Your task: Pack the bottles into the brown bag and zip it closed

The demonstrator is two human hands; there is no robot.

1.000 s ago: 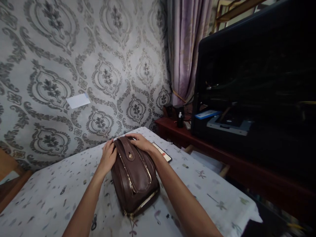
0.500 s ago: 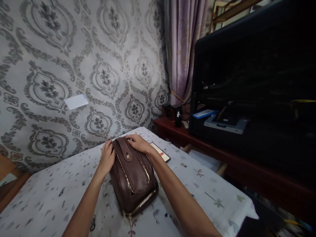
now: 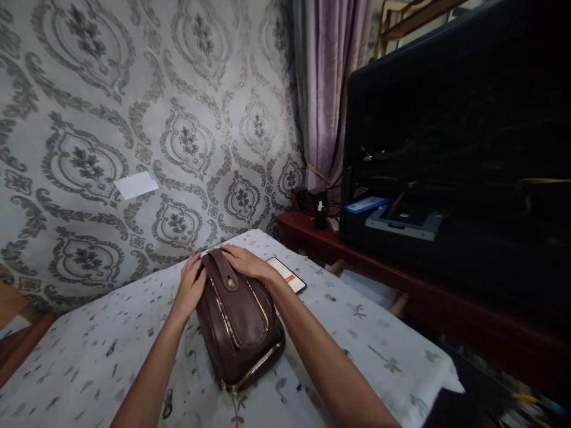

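Bag (image 3: 245, 318), on cloth (image 3: 129, 321): our left hand (image 3: 190, 289) and right hand (image 3: 244, 261) flank its far end, seemingly for steadiness; whether pinching, we cannot tell.

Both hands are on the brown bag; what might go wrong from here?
The phone lies close beside the right hand's wrist, so moving the bag sideways might nudge it. The gold zip pulls sit low by the patterned cloth; they could snag if the bag is dragged.
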